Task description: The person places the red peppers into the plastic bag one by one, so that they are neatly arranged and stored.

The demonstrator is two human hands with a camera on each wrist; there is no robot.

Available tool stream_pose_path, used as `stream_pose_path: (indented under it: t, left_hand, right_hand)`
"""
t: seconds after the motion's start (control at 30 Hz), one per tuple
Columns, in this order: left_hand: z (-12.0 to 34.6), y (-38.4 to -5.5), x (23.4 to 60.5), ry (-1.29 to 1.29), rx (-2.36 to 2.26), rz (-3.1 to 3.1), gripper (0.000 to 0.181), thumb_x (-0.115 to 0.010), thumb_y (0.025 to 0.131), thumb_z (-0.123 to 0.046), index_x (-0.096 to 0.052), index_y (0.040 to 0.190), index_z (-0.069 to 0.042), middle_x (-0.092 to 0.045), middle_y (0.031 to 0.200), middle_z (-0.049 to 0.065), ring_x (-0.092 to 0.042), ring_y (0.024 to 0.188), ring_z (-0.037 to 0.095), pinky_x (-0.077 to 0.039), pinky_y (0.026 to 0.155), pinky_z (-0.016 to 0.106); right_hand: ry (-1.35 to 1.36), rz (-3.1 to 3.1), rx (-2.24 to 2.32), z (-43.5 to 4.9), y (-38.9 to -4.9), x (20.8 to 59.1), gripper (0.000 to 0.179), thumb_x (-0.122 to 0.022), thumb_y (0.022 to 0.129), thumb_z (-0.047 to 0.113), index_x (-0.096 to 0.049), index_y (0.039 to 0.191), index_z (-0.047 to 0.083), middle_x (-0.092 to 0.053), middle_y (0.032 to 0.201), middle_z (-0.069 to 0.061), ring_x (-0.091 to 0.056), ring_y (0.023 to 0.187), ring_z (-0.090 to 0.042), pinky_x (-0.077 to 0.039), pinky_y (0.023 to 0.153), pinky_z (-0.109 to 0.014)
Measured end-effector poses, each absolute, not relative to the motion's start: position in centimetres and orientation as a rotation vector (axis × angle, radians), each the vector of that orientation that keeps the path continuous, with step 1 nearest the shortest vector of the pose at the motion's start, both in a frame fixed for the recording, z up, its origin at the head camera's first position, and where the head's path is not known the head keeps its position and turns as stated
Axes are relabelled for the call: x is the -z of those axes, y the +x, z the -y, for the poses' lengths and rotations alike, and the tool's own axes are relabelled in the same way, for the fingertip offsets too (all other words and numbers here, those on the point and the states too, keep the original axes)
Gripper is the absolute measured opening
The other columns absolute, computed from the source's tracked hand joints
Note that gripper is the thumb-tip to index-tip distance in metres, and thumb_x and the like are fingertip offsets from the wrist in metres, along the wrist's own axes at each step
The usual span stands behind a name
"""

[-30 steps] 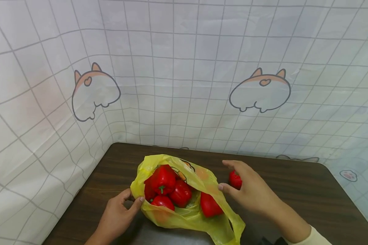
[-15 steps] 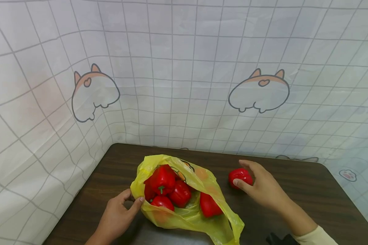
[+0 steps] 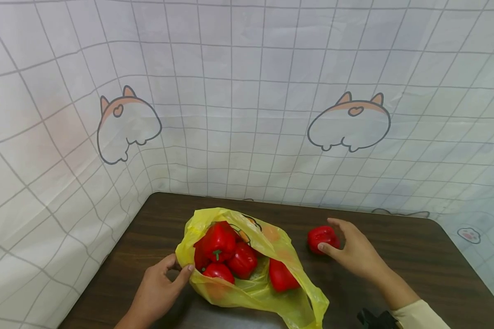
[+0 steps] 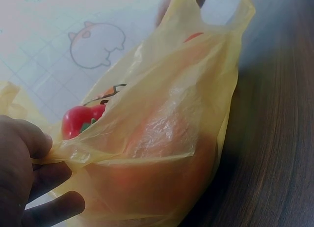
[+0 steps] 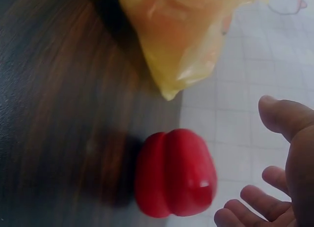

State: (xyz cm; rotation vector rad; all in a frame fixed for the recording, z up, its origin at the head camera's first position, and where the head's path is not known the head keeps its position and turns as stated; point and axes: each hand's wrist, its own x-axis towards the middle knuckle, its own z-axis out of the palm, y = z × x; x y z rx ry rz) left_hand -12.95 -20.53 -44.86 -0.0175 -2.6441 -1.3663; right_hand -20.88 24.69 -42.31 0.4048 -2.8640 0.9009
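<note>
A yellow plastic bag point(image 3: 214, 297) lies with its mouth open on the table, holding several red bell peppers point(image 3: 219, 242). Another red pepper point(image 3: 283, 275) sits inside toward the bag's right side. Between thumb and fingers, my left hand point(image 3: 158, 285) pinches the bag's left edge; the left wrist view shows the thin film point(image 4: 73, 151) caught there. To the right of the bag, a single red bell pepper point(image 3: 322, 239) rests on the table. Beside it is my right hand point(image 3: 356, 251), fingers spread; the right wrist view shows a gap between this hand point(image 5: 279, 187) and the pepper point(image 5: 176, 173).
The dark wood-grain table point(image 3: 411, 265) meets a white gridded cloth point(image 3: 247, 114) at its back and left edges. A black device point(image 3: 376, 320) is at the right wrist, by a pale sleeve point(image 3: 421, 315).
My right hand has moved right, away from the bag, to beside the loose pepper, more of which now shows. The left hand and the bag have stayed put.
</note>
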Motion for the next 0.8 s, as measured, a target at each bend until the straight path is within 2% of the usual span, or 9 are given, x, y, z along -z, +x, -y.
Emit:
stream_pose_path:
  t: [0.2, 0.33, 0.8]
  left_hand:
    - [20.5, -12.9, 44.8, -0.005, 1.374, 2.655, 0.020, -0.076, 0.096, -0.031, -0.073, 0.105, -0.014, -0.071, 0.096, -0.007, -0.065, 0.103, 0.015, -0.051, 0.093, 0.052]
    - [20.5, -12.9, 44.9, -0.011, 1.381, 2.652, 0.021, -0.076, 0.096, -0.033, -0.072, 0.105, -0.014, -0.071, 0.096, -0.007, -0.065, 0.103, 0.015, -0.051, 0.092, 0.052]
    - [20.6, -12.9, 44.8, 0.009, 1.387, 2.657, 0.022, -0.076, 0.095, -0.032, -0.073, 0.106, -0.013, -0.072, 0.097, -0.006, -0.065, 0.102, 0.015, -0.051, 0.092, 0.051]
  right_hand:
    - [0.378, 2.875, -0.916, -25.0, -21.9, 44.2, 0.080, -0.081, 0.090, 0.035, -0.043, 0.148, -0.004, -0.049, 0.141, -0.030, -0.053, 0.122, -0.045, -0.048, 0.094, -0.060]
    - [0.347, 2.888, -0.919, -25.1, -22.3, 45.1, 0.082, -0.082, 0.089, 0.033, -0.040, 0.148, -0.006, -0.047, 0.141, -0.031, -0.053, 0.121, -0.046, -0.051, 0.092, -0.058]
    - [0.277, 2.943, -0.900, -25.1, -23.4, 46.6, 0.092, -0.083, 0.086, 0.040, -0.036, 0.150, -0.006, -0.046, 0.142, -0.034, -0.054, 0.121, -0.050, -0.051, 0.090, -0.062]
